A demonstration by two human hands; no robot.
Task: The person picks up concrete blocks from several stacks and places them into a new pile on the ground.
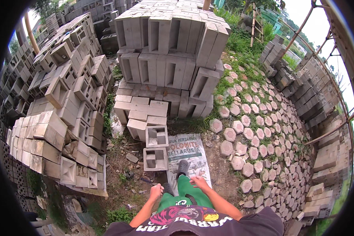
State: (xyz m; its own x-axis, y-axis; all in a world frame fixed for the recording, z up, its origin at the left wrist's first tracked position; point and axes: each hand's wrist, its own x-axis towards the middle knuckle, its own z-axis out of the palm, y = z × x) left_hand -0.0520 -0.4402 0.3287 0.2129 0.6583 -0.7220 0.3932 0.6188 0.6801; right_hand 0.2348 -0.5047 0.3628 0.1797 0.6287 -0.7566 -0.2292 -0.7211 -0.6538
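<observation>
My left hand (156, 191) is closed in front of my green trousers (192, 188). A thin, dark, stick-like thing (146, 181) pokes out from its fingers toward the left; its kind is too small to make out. My right hand (200, 183) hovers by my right knee, fingers apart and holding nothing. Just ahead of the left hand, a grey hollow concrete block (155, 165) lies with its cavity facing up. Another hollow block (156, 142) sits directly beyond it. My grey shoe (182, 167) rests on a white printed sack (177, 157) spread on the ground.
A tall stack of concrete blocks (165, 70) stands ahead, with lower blocks (147, 112) at its foot. More stacked blocks (47, 133) rise at the left. Hexagonal pavers (247, 170) cover the grassy ground to the right, beside grey block piles (314, 90) and bamboo poles (301, 25).
</observation>
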